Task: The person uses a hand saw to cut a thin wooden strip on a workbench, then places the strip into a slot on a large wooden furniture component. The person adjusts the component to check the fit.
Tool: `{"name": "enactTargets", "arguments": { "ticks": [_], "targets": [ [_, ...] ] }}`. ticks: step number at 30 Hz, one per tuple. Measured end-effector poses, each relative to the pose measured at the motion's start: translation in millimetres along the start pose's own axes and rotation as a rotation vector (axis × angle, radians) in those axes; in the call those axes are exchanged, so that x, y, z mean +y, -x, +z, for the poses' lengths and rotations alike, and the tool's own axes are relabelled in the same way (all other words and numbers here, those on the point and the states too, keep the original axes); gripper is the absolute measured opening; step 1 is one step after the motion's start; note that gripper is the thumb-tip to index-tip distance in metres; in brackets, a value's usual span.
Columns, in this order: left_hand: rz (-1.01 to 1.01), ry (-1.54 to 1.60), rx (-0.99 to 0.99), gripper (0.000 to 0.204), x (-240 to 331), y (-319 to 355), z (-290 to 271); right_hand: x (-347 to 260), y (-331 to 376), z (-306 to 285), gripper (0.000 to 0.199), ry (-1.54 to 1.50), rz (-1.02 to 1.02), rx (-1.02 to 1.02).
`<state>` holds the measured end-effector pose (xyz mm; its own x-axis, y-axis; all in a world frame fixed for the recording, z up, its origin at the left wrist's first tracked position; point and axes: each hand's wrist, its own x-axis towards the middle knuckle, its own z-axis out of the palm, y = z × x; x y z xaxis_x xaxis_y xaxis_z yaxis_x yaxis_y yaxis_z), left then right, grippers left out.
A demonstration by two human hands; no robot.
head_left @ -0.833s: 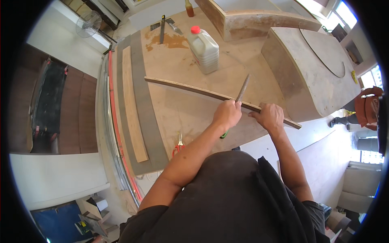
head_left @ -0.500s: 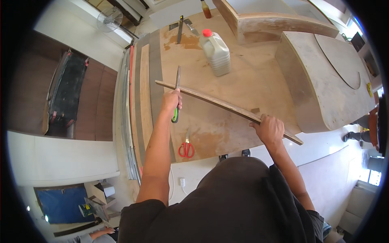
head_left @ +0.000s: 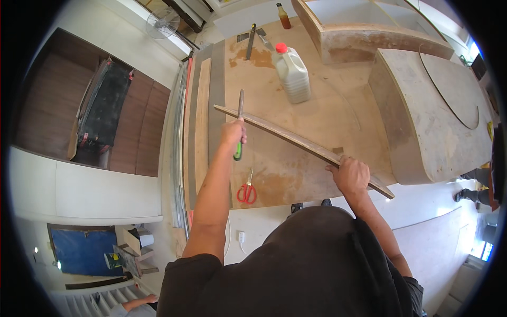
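Note:
My left hand (head_left: 233, 132) is closed around the green-and-black handle of a file (head_left: 241, 100). Its narrow blade points away from me and crosses a long wooden strip (head_left: 285, 133) near the strip's far left end; whether they touch is hard to tell. My right hand (head_left: 350, 174) grips that strip close to its near right end, thumb along the side. The strip lies slantwise above a brown plywood worktop (head_left: 296, 164). Red-handled scissors (head_left: 246, 193) rest near the worktop's front edge, right of my left forearm.
A whitish jug (head_left: 293, 79) with a red cap stands beyond the strip. Farther back are a handsaw (head_left: 251, 42) and a bottle (head_left: 283, 17). A curved wooden box (head_left: 422, 121) and an open wooden frame (head_left: 380, 45) occupy the right. Another person's legs (head_left: 472, 195) show at far right.
The whole view has shifted slightly, with the scene sitting farther right. Both hands keep their grips, and the file stays across the strip's far left end.

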<state>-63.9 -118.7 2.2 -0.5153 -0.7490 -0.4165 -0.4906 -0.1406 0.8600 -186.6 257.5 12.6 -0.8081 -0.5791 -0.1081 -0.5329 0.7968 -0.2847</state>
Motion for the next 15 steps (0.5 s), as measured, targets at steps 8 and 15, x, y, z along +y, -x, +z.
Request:
{"name": "enactTargets", "arguments": {
  "ticks": [8,15],
  "targets": [
    [0.06,-0.15,-0.557,0.039,-1.0,127.3,101.9,-4.7,-4.2,-17.5,0.045,-0.045,0.036,-0.044],
    [0.064,0.12,-0.074,0.039,-27.2,50.9,-21.5,-7.5,-3.2,-16.9,0.044,-0.068,0.018,0.008]
  ]
}}
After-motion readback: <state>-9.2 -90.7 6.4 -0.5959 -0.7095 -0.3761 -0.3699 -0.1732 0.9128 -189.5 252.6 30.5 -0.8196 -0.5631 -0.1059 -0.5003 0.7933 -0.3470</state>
